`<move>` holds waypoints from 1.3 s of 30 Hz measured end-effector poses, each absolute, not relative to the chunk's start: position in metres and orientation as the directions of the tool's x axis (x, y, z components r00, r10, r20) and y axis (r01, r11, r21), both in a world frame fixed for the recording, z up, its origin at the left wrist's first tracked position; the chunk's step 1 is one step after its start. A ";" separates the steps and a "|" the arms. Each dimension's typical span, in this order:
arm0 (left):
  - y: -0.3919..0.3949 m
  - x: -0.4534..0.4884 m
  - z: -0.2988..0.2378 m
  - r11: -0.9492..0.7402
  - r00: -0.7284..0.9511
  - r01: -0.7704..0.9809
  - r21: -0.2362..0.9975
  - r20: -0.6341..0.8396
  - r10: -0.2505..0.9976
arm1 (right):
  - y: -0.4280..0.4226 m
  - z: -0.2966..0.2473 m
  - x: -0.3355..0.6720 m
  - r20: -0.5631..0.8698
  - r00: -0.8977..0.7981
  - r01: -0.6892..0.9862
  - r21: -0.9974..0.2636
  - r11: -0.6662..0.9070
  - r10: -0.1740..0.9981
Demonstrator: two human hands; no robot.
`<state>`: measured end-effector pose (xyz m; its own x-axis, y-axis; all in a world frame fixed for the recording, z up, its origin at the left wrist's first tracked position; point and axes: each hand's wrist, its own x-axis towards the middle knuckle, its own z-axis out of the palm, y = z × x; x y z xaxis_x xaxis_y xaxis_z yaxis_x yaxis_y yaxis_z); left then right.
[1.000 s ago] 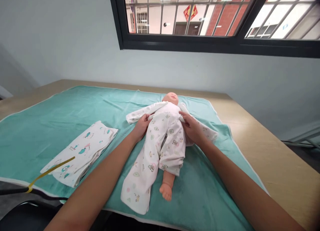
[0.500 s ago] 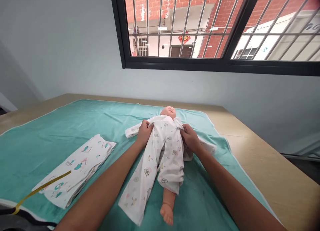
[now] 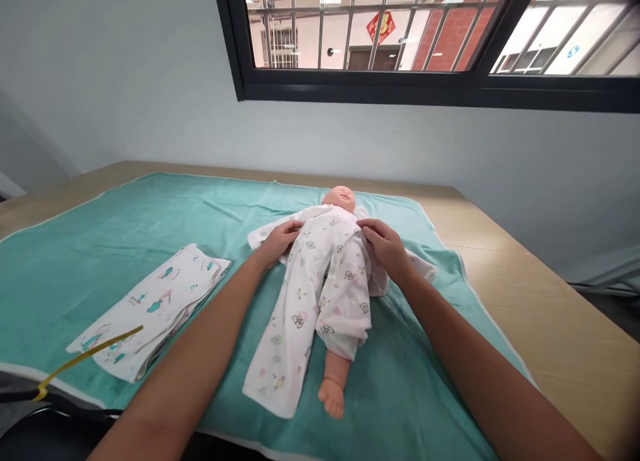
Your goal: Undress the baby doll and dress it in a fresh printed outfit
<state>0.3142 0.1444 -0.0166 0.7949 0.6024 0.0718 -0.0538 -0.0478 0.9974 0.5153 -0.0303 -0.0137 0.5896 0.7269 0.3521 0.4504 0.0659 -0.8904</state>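
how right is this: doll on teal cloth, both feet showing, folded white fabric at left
Not both feet: the head view shows one bare foot; the other trouser leg shows none. Doll on teal cloth, folded white fabric at left: correct.

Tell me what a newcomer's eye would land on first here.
Probably the doll, lying face up on the green blanket in patterned white pants, with one bare foot poking out toward the viewer. Next, the left hand and right hand, at either side of the pants' upper end. The red diamond-shaped decoration beyond the barred window, up top, would likely draw notice too.
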 end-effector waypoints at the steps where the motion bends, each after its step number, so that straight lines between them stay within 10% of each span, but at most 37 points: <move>1: 0.147 0.310 -0.015 -0.027 0.826 -0.068 0.997 0.071 0.558 | -0.029 -0.008 0.514 0.366 0.570 0.494 -0.868 0.049 0.735; 10: 0.144 0.319 -0.019 -0.358 0.692 -0.032 0.933 0.279 0.666 | -0.007 0.022 0.507 0.296 0.447 0.691 -0.713 -0.116 0.844; 23: 0.152 0.355 -0.017 -0.566 0.549 0.081 0.820 0.438 0.712 | 0.009 0.002 0.525 0.419 0.615 0.681 -0.710 -0.182 0.667; 39: 0.148 0.309 -0.015 -0.325 0.773 0.012 0.946 0.197 0.603 | -0.027 -0.011 0.510 0.427 0.547 0.587 -0.809 0.034 0.720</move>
